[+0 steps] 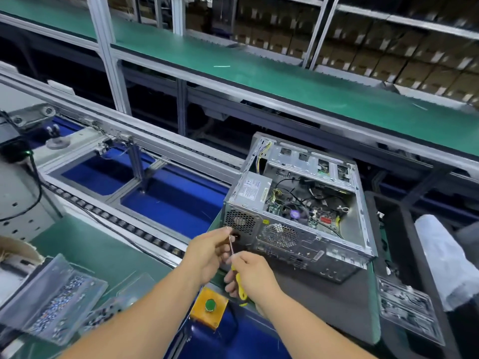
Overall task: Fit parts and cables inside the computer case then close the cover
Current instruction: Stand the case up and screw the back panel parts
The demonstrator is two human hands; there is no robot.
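Observation:
An open grey computer case (360, 229) lies on its side on a dark pallet, with its cover off. Inside I see the motherboard (311, 213), black cables (308, 190) and a power supply (252, 190) at the near left corner. My right hand (254, 275) grips the yellow handle of a screwdriver (239, 279). Its thin metal shaft points up toward the case's rear panel. My left hand (210, 252) pinches the shaft near the tip, just in front of the power supply's fan grille (239, 221).
Clear plastic trays of small screws (55, 301) sit at the lower left on the green mat. A green push button on a yellow box (210, 305) is below my hands. The roller conveyor (116, 224) runs left. Another tray (407, 309) and a white wrapped part (445, 257) lie right.

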